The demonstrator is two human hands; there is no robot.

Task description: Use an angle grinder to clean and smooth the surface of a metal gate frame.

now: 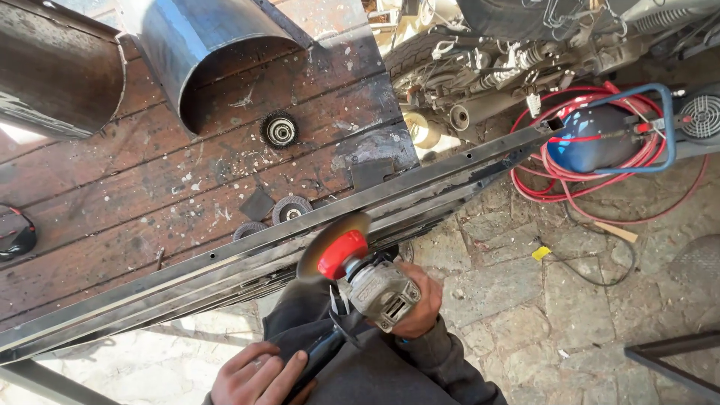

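Head view | right hand (416, 304) closed around angle grinder (371, 289) head | left hand (259, 375) gripping its dark rear handle | grinder disc (330, 240) against long steel bar (300, 232) lying across wooden workbench (150, 180)

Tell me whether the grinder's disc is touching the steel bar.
Touching, it seems: the disc of the angle grinder meets the edge of the long steel bar. No sparks show, so spinning cannot be told.

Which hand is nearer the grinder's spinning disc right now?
The right hand: it grips the grinder body just behind the disc. The left hand sits farther back, low on the rear handle.
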